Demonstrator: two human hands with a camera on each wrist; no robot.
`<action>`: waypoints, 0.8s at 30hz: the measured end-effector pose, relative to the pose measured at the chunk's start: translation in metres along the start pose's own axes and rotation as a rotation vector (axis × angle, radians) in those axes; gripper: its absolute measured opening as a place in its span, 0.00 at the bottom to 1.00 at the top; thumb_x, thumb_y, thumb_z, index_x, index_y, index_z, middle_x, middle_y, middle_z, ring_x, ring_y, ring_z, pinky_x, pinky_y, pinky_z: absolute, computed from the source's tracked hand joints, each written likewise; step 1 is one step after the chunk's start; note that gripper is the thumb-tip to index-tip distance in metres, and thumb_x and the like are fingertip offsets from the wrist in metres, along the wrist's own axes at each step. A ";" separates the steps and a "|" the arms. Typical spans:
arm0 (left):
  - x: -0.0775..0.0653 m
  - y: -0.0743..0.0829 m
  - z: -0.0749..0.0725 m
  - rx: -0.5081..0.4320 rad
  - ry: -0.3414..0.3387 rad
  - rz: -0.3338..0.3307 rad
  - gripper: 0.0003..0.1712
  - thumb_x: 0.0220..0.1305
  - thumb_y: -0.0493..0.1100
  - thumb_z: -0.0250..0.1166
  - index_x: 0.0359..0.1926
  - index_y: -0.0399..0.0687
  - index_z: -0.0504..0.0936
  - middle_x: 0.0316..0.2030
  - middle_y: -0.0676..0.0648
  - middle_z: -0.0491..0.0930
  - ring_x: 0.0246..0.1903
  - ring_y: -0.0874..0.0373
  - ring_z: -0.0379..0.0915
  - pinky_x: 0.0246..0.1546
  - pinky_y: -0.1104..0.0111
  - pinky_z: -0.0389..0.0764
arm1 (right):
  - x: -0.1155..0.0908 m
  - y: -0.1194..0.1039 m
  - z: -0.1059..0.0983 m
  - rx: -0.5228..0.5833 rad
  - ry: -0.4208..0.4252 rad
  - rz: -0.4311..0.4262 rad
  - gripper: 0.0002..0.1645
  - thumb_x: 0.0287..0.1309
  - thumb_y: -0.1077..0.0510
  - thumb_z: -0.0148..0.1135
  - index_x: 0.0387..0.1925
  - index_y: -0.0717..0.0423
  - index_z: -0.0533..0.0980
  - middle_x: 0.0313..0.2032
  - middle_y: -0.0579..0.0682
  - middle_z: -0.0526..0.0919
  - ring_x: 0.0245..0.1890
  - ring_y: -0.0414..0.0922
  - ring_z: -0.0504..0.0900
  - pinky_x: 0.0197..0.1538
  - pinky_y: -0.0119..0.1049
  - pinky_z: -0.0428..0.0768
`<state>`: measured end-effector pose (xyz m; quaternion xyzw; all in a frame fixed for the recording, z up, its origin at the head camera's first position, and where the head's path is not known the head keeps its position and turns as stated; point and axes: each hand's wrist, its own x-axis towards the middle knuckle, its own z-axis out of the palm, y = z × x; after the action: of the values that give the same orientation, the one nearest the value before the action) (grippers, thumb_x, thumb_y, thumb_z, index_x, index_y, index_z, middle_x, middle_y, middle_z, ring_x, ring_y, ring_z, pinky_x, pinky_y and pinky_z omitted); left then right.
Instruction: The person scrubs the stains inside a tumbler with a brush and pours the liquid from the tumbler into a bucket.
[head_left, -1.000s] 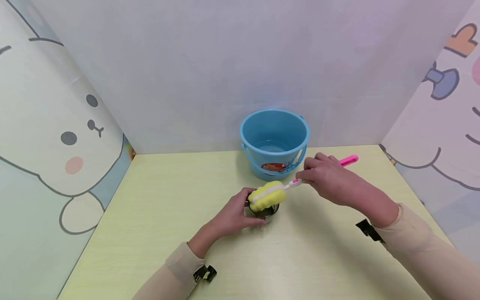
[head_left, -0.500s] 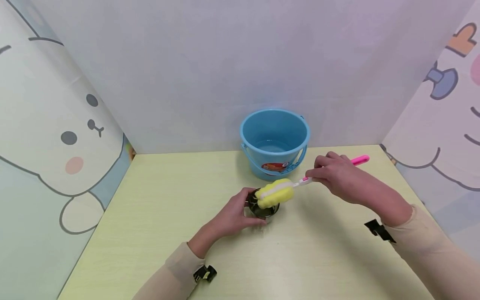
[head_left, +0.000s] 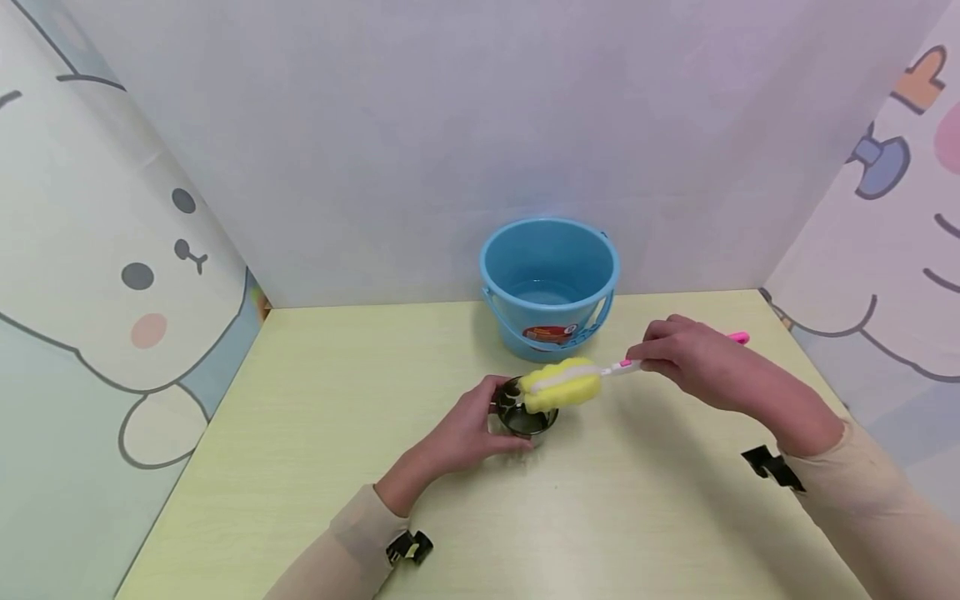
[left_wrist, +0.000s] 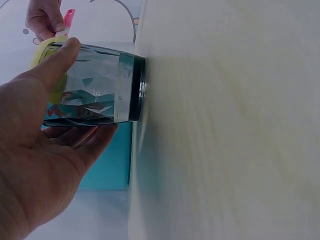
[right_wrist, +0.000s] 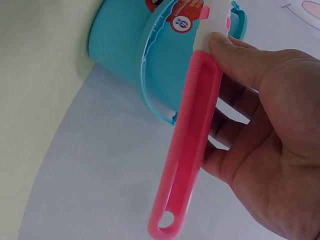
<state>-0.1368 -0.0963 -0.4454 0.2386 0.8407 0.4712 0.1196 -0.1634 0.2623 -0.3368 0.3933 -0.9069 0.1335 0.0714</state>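
A tinted, clear glass cup (head_left: 531, 423) stands upright on the table. My left hand (head_left: 463, 432) grips it from the left, thumb on the near side; in the left wrist view the fingers curl behind the cup wall (left_wrist: 95, 85). With my right hand (head_left: 697, 367) I hold a sponge cup brush by its pink-and-white handle (right_wrist: 185, 135), pinched between thumb and fingers. Its yellow and white sponge head (head_left: 562, 385) lies slanted over the mouth of the cup, its tip at the opening. Whether the sponge touches the rim is hard to tell.
Behind the cup, a light blue bucket (head_left: 517, 331) with a lowered handle and a red label stands on the pale wood-look table (head_left: 315, 417). Shallow water seems to lie in it. A plain backdrop rises at the back, cartoon-printed panels (head_left: 97, 275) at both sides.
My right hand has moved rightward and slightly down, drawing the sponge head to the right across the cup's mouth and uncovering more of the opening. My left hand and the cup stay put.
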 end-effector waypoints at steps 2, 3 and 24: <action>0.000 0.000 0.000 -0.002 -0.001 0.002 0.51 0.56 0.51 0.85 0.73 0.48 0.65 0.66 0.50 0.75 0.64 0.55 0.73 0.66 0.60 0.78 | -0.002 0.002 0.001 0.003 -0.001 -0.007 0.19 0.52 0.68 0.82 0.45 0.49 0.90 0.35 0.37 0.80 0.36 0.37 0.76 0.37 0.34 0.82; 0.000 0.000 0.000 -0.003 -0.002 0.002 0.51 0.56 0.51 0.85 0.73 0.48 0.65 0.66 0.50 0.75 0.64 0.55 0.73 0.66 0.60 0.78 | -0.003 0.003 0.001 0.000 0.002 -0.011 0.19 0.51 0.68 0.82 0.45 0.48 0.90 0.35 0.36 0.80 0.36 0.37 0.76 0.37 0.34 0.82; 0.001 -0.002 0.000 0.006 -0.001 0.014 0.52 0.56 0.51 0.85 0.73 0.41 0.65 0.65 0.43 0.76 0.63 0.52 0.74 0.66 0.57 0.78 | -0.016 0.013 -0.004 0.013 0.056 0.024 0.22 0.50 0.67 0.83 0.48 0.49 0.90 0.37 0.34 0.81 0.35 0.34 0.76 0.35 0.32 0.82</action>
<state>-0.1384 -0.0967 -0.4474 0.2450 0.8403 0.4693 0.1163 -0.1616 0.2833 -0.3389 0.3789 -0.9083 0.1513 0.0927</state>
